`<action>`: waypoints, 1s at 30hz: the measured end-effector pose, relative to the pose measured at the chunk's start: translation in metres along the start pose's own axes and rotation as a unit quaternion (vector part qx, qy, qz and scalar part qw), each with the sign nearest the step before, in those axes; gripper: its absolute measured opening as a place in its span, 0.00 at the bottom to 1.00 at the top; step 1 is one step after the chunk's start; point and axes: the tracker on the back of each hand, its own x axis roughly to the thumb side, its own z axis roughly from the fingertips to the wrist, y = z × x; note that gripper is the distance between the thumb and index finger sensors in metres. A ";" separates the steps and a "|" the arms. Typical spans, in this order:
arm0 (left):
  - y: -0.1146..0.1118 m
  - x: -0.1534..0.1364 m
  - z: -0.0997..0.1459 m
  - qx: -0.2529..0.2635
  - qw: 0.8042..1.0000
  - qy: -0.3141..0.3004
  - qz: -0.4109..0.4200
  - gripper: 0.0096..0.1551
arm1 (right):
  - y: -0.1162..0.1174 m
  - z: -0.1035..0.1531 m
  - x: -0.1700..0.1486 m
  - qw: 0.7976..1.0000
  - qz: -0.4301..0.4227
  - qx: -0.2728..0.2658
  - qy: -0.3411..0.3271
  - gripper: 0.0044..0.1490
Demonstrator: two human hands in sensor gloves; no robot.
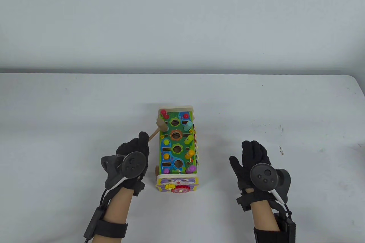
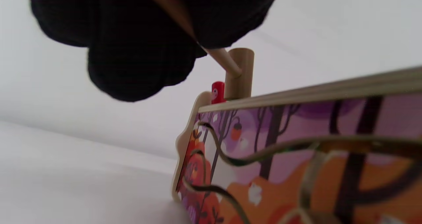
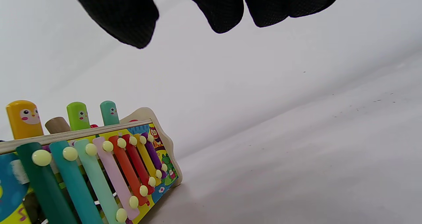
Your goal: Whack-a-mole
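With the left hand (image 1: 134, 154) gripping the wooden hammer (image 1: 160, 125) over the toy's (image 1: 177, 151) far left corner, strike a raised peg squarely (right hand (image 1: 252, 160) lies open on the worktop (image 1: 285, 106)).

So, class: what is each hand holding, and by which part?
The left hand holds the wooden hammer by its handle. The right hand holds nothing.
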 end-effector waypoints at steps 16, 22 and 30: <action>0.008 -0.009 -0.026 0.088 0.988 0.029 0.124 0.31 | -0.001 0.001 0.002 1.000 0.000 -0.008 -0.006 0.46; -0.009 0.000 -0.034 -0.009 0.999 0.031 0.005 0.30 | 0.000 0.001 0.003 1.000 0.007 0.003 -0.004 0.46; 0.017 -0.008 -0.010 0.100 0.979 0.031 0.176 0.31 | -0.001 0.002 0.007 1.000 -0.002 -0.004 -0.012 0.46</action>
